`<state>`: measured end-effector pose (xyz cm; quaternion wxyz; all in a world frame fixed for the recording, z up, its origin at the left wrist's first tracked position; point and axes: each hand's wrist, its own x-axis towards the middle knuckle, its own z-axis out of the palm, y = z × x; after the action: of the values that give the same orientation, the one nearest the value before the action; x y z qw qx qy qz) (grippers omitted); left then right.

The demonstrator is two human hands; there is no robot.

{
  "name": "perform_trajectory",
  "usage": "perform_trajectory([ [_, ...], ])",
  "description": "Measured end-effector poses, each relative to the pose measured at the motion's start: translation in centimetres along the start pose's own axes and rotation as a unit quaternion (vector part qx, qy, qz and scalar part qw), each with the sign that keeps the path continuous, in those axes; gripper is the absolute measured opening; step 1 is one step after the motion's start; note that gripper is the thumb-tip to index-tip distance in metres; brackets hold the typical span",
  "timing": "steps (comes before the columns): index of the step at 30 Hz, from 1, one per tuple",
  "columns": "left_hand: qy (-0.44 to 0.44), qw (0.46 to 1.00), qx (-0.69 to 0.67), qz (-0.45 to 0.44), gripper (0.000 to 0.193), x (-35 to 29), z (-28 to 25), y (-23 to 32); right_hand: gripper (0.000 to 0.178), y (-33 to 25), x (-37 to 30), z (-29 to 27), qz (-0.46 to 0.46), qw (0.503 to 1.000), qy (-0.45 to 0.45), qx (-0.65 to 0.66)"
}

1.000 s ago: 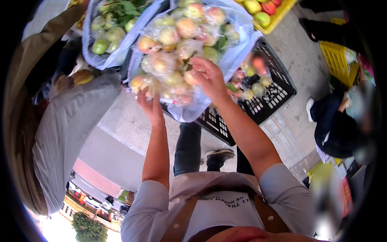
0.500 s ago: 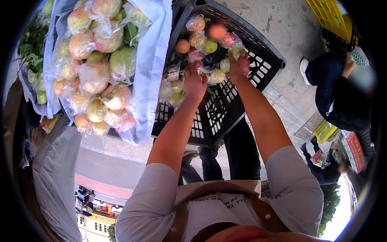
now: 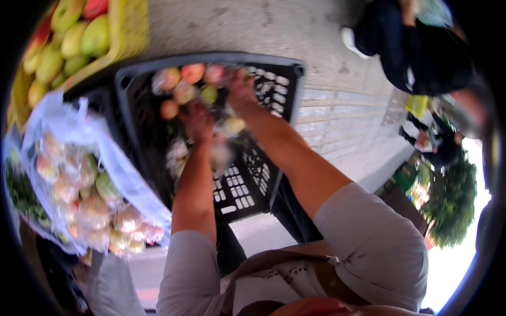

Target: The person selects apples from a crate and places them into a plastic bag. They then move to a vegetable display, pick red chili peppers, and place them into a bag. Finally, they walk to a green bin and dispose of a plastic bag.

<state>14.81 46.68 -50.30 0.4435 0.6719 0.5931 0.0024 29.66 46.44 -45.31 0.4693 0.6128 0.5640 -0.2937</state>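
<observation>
Both my arms reach into a black plastic crate [image 3: 211, 58] holding round fruits, some in clear plastic wrap. My left hand [image 3: 197, 121] is low among them, beside a wrapped pinkish fruit [image 3: 184, 92] and a bare orange-red fruit [image 3: 169, 109]. Farther right, my right hand [image 3: 241, 94] is at the crate's far side, nearest a red wrapped fruit [image 3: 214, 74]. A yellow-green fruit [image 3: 208, 94] sits between the hands, and a pale yellow one [image 3: 234, 125] lies under my right wrist. Motion smears the fingers of both hands, so any grip is unclear.
Left of the crate stands a pale blue lined container [image 3: 139, 181] full of wrapped fruits. A yellow crate [image 3: 129, 31] of green and red fruits is at the far left. At the upper right a person in dark clothes [image 3: 437, 58] is beside the paved ground [image 3: 337, 124].
My view has swung, so the crate sits farther left and the yellow fruit crate has come in at far left. My right hand has shifted from a yellow-green fruit toward the crate's far side.
</observation>
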Motion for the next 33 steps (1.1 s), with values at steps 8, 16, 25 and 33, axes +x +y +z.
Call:
perform_trajectory([
  [8, -0.155, 0.952, -0.253, 0.072, 0.041, -11.2, -8.7, 6.7, 0.075, 4.1, -21.7, -3.9, 0.116, 0.841, -0.009, 0.529],
  [16, -0.295, 0.742, -0.57, -0.192, 0.054, -25.9, -28.2, 20.0, 0.071, -3.9, -43.6, -7.4, -0.09, 0.231, -0.08, 0.965],
  [25, -0.401, 0.732, -0.528, -0.159, 0.056, -37.2, -39.8, 28.1, 0.079, -0.8, -62.1, -13.4, -0.168, 0.351, -0.054, 0.92],
  [33, -0.403, 0.723, -0.553, -0.094, 0.058, -41.7, -46.4, 33.4, 0.08, 1.6, -71.0, -16.9, -0.213, 0.418, 0.042, 0.882],
])
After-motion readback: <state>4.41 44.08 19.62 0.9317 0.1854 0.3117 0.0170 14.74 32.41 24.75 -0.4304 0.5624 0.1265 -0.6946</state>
